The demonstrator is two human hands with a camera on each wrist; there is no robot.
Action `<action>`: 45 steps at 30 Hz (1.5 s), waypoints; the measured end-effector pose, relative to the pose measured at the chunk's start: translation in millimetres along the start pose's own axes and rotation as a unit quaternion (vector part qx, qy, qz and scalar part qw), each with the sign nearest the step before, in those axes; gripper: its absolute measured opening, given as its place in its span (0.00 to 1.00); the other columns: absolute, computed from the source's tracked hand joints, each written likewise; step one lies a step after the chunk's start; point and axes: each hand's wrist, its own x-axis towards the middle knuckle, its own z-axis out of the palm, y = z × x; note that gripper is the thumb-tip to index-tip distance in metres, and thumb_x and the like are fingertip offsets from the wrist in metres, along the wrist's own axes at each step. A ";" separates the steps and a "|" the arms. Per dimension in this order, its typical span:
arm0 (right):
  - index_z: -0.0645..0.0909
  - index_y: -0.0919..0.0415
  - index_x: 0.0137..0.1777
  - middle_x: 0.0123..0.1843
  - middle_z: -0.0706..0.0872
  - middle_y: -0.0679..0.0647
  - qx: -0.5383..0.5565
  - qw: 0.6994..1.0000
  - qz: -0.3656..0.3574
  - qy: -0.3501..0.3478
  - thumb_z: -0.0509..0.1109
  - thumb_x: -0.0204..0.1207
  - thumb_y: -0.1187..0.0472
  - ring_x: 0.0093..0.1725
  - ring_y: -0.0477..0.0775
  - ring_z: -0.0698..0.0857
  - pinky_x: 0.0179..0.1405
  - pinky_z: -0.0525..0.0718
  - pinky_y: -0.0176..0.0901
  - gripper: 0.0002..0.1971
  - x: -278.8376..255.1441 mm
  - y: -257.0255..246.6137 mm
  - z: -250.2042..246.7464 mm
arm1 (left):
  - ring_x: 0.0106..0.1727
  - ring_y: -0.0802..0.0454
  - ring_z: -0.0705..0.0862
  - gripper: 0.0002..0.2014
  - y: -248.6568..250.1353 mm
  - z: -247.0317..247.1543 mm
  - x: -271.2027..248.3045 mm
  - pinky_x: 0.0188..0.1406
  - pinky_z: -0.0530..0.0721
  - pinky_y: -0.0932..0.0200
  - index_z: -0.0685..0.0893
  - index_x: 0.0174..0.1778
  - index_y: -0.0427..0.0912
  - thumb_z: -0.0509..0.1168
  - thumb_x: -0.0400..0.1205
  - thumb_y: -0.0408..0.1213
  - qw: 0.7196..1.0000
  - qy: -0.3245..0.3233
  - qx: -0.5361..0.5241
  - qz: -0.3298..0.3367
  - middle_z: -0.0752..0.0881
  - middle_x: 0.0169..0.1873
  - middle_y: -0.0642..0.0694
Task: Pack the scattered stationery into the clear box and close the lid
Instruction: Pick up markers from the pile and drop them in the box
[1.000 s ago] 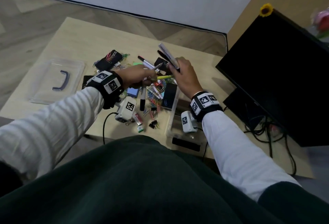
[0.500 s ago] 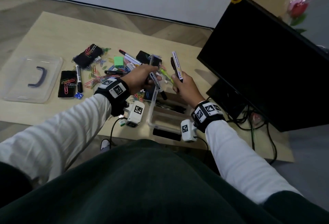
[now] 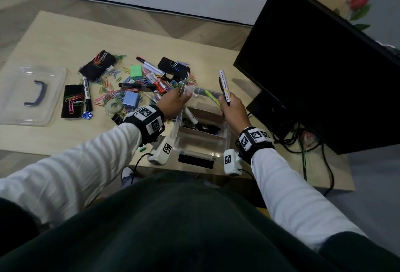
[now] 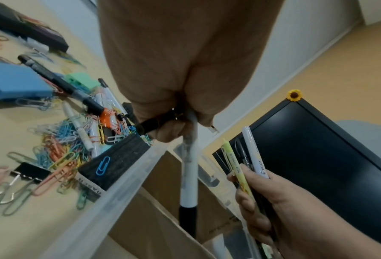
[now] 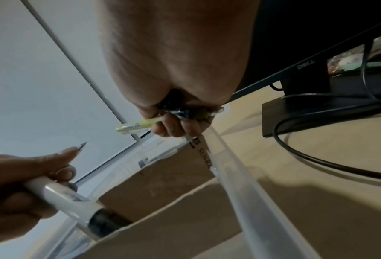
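The clear box (image 3: 177, 128) stands at the table's near edge, lidless, with a cardboard liner and a few pens inside. Over its left wall my left hand (image 3: 184, 96) grips a white marker (image 4: 189, 175) whose black cap points down into the box, together with a thin pen. Above the far right corner my right hand (image 3: 230, 107) holds a bundle upright: a white Pilot marker (image 3: 224, 86), a yellow-green pen (image 4: 232, 163) and a dark pen. The lid (image 3: 55, 77) with its dark handle lies flat at the far left.
Left of the box lies a heap of coloured paper clips (image 3: 112, 93), black erasers (image 3: 72, 101), a blue block (image 3: 131, 99), a green block (image 3: 136, 70), tape and loose markers. A black monitor (image 3: 324, 66) with trailing cables stands at the right.
Both hands have moved from above the pile to over the box. The left hand's marker has tipped cap-down into the box. The right hand still holds its bundle upright.
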 end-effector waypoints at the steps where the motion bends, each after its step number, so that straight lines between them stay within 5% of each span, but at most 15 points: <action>1: 0.77 0.59 0.51 0.32 0.83 0.53 0.005 1.000 0.000 0.004 0.59 0.88 0.50 0.31 0.52 0.81 0.34 0.77 0.45 0.13 0.1 0.9 0.0 | 0.42 0.44 0.79 0.20 -0.8 2.6 2.3 0.46 0.80 0.50 0.77 0.54 0.36 0.56 0.87 0.53 1.000 0.005 -0.003 0.002 0.80 0.41 0.43; 5: 0.78 0.56 0.53 0.31 0.82 0.51 0.043 0.999 0.019 0.023 0.60 0.87 0.48 0.29 0.50 0.79 0.30 0.76 0.42 0.12 -1.3 5.0 -1.2 | 0.46 0.42 0.84 0.15 7.2 14.7 1.3 0.49 0.84 0.50 0.78 0.55 0.36 0.65 0.84 0.46 0.997 -0.043 0.060 0.034 0.84 0.46 0.40; 10: 0.78 0.57 0.52 0.30 0.82 0.50 0.046 0.998 0.018 0.024 0.60 0.88 0.48 0.28 0.48 0.79 0.29 0.76 0.40 0.13 -2.2 4.5 -0.8 | 0.48 0.42 0.83 0.10 16.7 34.5 -0.9 0.46 0.78 0.55 0.78 0.51 0.37 0.68 0.82 0.39 0.974 -0.104 0.178 0.093 0.83 0.45 0.39; 17: 0.79 0.58 0.54 0.30 0.82 0.51 0.039 0.999 0.014 0.034 0.59 0.87 0.46 0.27 0.48 0.79 0.30 0.78 0.44 0.16 -2.4 7.5 1.6 | 0.60 0.38 0.83 0.17 16.1 50.1 5.6 0.58 0.80 0.51 0.80 0.64 0.36 0.69 0.80 0.37 0.944 -0.137 0.272 0.124 0.85 0.59 0.36; 25: 0.80 0.55 0.57 0.29 0.81 0.52 0.097 0.994 0.038 0.044 0.60 0.87 0.47 0.21 0.45 0.75 0.22 0.74 0.39 0.13 -3.4 8.2 0.3 | 0.58 0.35 0.83 0.15 17.1 43.3 12.2 0.56 0.79 0.48 0.82 0.65 0.38 0.57 0.87 0.40 0.914 -0.193 0.333 0.126 0.85 0.58 0.33; 34: 0.79 0.54 0.55 0.30 0.81 0.52 0.087 0.995 0.034 0.032 0.60 0.88 0.49 0.19 0.42 0.73 0.18 0.72 0.33 0.11 -3.7 4.3 -2.4 | 0.51 0.38 0.87 0.13 35.1 53.9 14.6 0.41 0.78 0.55 0.87 0.58 0.37 0.65 0.83 0.40 0.874 -0.218 0.419 0.116 0.88 0.51 0.37; 45: 0.77 0.54 0.47 0.28 0.81 0.49 0.049 0.998 0.027 0.023 0.60 0.86 0.47 0.24 0.47 0.77 0.29 0.76 0.42 0.12 -1.2 6.9 -1.2 | 0.56 0.39 0.85 0.14 44.4 76.5 19.3 0.49 0.79 0.53 0.86 0.62 0.37 0.64 0.84 0.38 0.845 -0.281 0.444 0.097 0.87 0.56 0.39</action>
